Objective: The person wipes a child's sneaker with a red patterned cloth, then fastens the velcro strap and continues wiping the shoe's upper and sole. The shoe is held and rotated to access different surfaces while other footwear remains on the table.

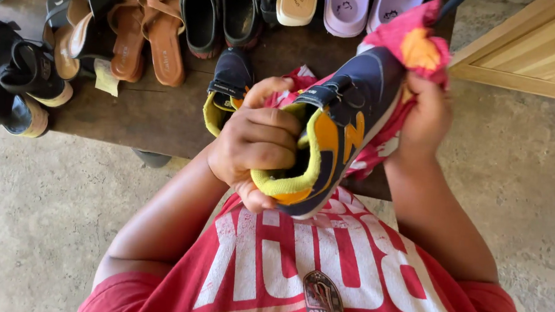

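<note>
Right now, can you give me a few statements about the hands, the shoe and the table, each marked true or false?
1. The left hand grips the navy and yellow shoe at its yellow-lined opening. True.
2. The right hand is empty. False: it presses a pink and orange cloth against the toe end of the shoe.
3. A matching navy shoe lies on the dark table, just beyond the left hand. True.
4. The brown sandals lie on the concrete floor. False: they lie on the table, among the other footwear.
5. The held shoe rests flat on the table. False: it is lifted above the table edge, in front of the red shirt.
</note>
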